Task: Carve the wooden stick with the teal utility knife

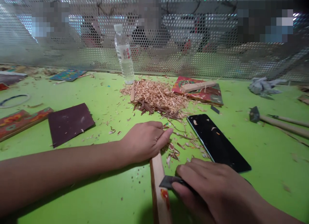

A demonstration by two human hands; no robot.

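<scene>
A narrow strip of wood [158, 170] runs from under my left hand [146, 141] down to the bottom edge of the view. Its top face is bare pale wood, with one red and orange painted patch left near the front. My left hand is closed over the strip's far end, thumb stretched forward. My right hand [210, 185] grips a dark knife [167, 181] with a slanted blade. The blade's tip lies against the strip just above the painted patch. Part of the knife's handle is hidden by my fingers.
A black phone [218, 141] lies beside my right hand. Ahead are a shavings pile [156, 96], water bottle [124, 54] and painted board [210, 96]. Brown sandpaper [71, 124] and painted strips [21, 121] lie left, a hammer [254, 114] right. A perforated metal screen [96, 56] stands behind.
</scene>
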